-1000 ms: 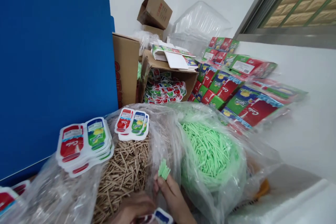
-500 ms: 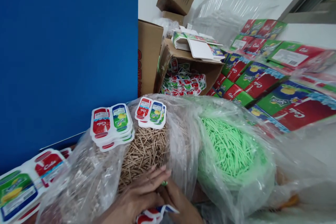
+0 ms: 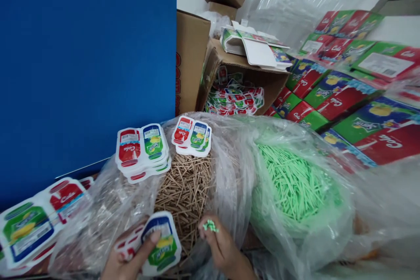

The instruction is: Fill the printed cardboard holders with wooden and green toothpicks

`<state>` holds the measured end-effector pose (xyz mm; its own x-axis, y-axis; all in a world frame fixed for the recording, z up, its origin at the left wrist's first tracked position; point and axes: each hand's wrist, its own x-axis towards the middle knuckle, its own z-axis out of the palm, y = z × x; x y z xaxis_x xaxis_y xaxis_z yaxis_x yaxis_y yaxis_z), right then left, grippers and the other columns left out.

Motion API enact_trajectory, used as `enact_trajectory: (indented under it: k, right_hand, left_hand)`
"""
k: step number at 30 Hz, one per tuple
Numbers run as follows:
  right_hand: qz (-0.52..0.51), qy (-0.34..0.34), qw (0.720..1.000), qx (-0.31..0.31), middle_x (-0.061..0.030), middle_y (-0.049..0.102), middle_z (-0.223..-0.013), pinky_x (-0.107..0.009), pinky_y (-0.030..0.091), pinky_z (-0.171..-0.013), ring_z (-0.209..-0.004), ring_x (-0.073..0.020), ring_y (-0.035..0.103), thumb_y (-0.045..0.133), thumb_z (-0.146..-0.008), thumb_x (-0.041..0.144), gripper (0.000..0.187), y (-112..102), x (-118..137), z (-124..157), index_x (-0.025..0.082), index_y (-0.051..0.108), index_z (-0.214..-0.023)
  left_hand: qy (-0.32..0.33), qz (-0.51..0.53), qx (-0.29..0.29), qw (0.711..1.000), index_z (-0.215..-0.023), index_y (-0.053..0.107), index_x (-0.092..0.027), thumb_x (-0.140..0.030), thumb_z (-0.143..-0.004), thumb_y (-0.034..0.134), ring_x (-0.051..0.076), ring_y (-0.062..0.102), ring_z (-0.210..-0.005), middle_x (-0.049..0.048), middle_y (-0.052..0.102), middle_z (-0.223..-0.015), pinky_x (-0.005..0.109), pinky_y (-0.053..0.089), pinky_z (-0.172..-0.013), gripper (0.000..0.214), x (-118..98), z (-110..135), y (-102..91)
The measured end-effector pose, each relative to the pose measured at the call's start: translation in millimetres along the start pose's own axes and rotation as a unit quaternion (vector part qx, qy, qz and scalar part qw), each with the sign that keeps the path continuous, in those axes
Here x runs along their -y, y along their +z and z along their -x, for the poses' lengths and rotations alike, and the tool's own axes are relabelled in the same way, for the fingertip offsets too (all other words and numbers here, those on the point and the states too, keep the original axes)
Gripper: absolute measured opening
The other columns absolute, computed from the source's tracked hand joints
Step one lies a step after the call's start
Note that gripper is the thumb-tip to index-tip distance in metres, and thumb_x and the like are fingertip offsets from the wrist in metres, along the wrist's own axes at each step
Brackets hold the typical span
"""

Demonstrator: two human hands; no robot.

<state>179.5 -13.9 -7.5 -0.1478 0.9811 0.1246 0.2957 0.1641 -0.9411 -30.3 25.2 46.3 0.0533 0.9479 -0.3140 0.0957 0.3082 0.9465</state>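
At the lower middle, my left hand (image 3: 129, 256) grips a folded card package (image 3: 162, 245) printed with a green and blue Sprite-style label, its thumb pressed on the face. My right hand (image 3: 223, 245) is closed around a small bundle of green sticks (image 3: 210, 226), with only their ends showing. Just beyond both hands lies a plastic bag of brown sticks (image 3: 187, 183). To its right a second clear bag holds loose green sticks (image 3: 292, 183). Two piles of printed cards, a larger one (image 3: 142, 151) and a smaller one (image 3: 192, 135), rest on the bags.
More large printed cards (image 3: 36, 223) lie at the lower left beside a blue panel (image 3: 85, 61). Behind the bags, an open carton (image 3: 216, 59) holds many printed cards. Stacked cola-printed boxes (image 3: 348, 100) stand at the right under clear plastic.
My hands have moved apart from where they were together. The card package now shows in my left hand, and the green stick ends show in my right. The view has shifted slightly.
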Motion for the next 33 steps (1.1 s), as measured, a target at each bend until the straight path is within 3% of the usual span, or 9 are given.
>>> enact_trajectory:
  k: [2, 4, 12, 19, 27, 33]
  right_hand:
    - [-0.003, -0.004, 1.0, -0.004, -0.0018, 0.05, -0.077, -0.027, 0.04, -0.066, -0.069, -0.0153, 0.048, 0.024, -0.095, 0.035, 0.026, 1, -1, -2, 0.021, 0.046, -0.091]
    - [-0.008, 0.0, 1.0, -0.014, -0.001, 0.048, -0.076, -0.027, 0.04, -0.066, -0.069, -0.015, 0.047, 0.024, -0.096, 0.034, 0.026, 3, -1, -3, 0.022, 0.046, -0.09]
    - [-0.056, 0.006, 0.996, -0.072, -0.0008, 0.05, -0.076, -0.026, 0.04, -0.067, -0.071, -0.0147, 0.048, 0.027, -0.096, 0.032, 0.026, 17, -15, 6, 0.022, 0.05, -0.093]
    - [-0.095, 0.046, 0.987, -0.118, -0.0007, 0.05, -0.072, -0.027, 0.04, -0.067, -0.068, -0.0156, 0.048, 0.031, -0.094, 0.039, 0.029, 21, -17, 7, 0.022, 0.054, -0.088]
    - [-0.088, 0.065, 0.989, -0.101, 0.0, 0.048, -0.072, -0.027, 0.038, -0.066, -0.068, -0.0152, 0.047, 0.029, -0.095, 0.039, 0.03, 16, -21, 4, 0.022, 0.051, -0.082]
    - [-0.1, 0.072, 0.984, -0.132, 0.0, 0.05, -0.071, -0.027, 0.039, -0.065, -0.067, -0.015, 0.049, 0.033, -0.093, 0.043, 0.032, 18, -25, 3, 0.021, 0.05, -0.078]
  left_hand:
    - [-0.1, 0.081, -0.03, 0.991, -0.064, 0.067, -0.019, -0.053, -0.051, 0.077, 0.022, 0.066, -0.052, -0.0016, 0.069, -0.052, 0.026, 0.056, -0.051, 0.038, 5, -1, 5.1]
    - [-0.137, 0.112, -0.031, 0.984, -0.061, 0.065, -0.018, -0.052, -0.048, 0.079, 0.023, 0.066, -0.048, -0.0012, 0.069, -0.05, 0.027, 0.055, -0.047, 0.04, 8, -3, 11.5]
    - [-0.076, 0.073, 0.025, 0.994, -0.064, 0.064, -0.016, -0.049, -0.056, 0.076, 0.022, 0.068, -0.058, 0.0002, 0.072, -0.059, 0.024, 0.055, -0.055, 0.036, 16, -12, 29.5]
    - [-0.084, 0.082, 0.022, 0.993, -0.068, 0.067, -0.015, -0.049, -0.058, 0.075, 0.021, 0.069, -0.061, -0.0002, 0.073, -0.061, 0.025, 0.055, -0.058, 0.037, 20, -16, 27.3]
    - [-0.124, 0.05, 0.052, 0.99, -0.06, 0.064, -0.015, -0.05, -0.058, 0.074, 0.021, 0.067, -0.057, 0.0007, 0.071, -0.056, 0.024, 0.053, -0.053, 0.037, 19, -18, 27.2]
    - [-0.117, 0.067, 0.074, 0.988, -0.067, 0.066, -0.014, -0.053, -0.059, 0.072, 0.023, 0.067, -0.062, 0.0018, 0.071, -0.059, 0.028, 0.054, -0.059, 0.04, 25, -21, 29.4]
